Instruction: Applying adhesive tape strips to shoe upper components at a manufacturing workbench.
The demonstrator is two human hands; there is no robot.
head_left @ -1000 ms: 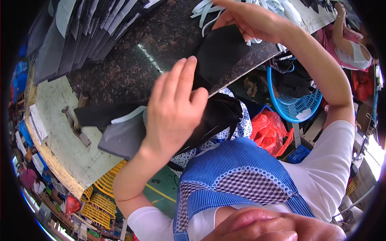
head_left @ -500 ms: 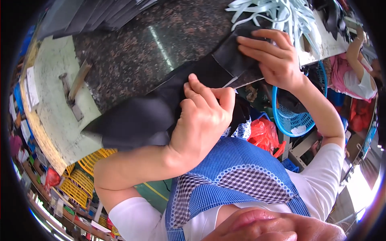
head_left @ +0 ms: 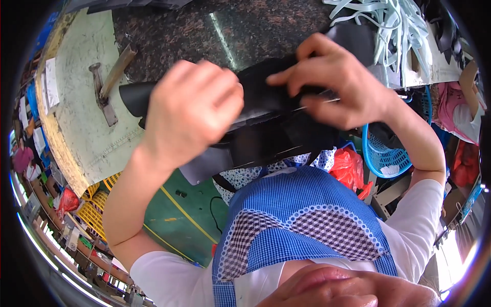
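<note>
both hands work a black leather piece (head_left: pixel 266 102) at the desk (head_left: pixel 204 30) edge.
left hand (head_left: pixel 192 110) grip closed on the leather's left part, right hand (head_left: pixel 332 84) pinching its upper edge; best kept taut and flat, hammer (head_left: pixel 110 84) nearby.

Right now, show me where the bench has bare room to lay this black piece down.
Bare dark stone slab lies beyond the left hand, right of the hammer. The pale green mat around the hammer is partly free. Crowded: the white strips beyond the right hand, and the black piece itself.
</note>
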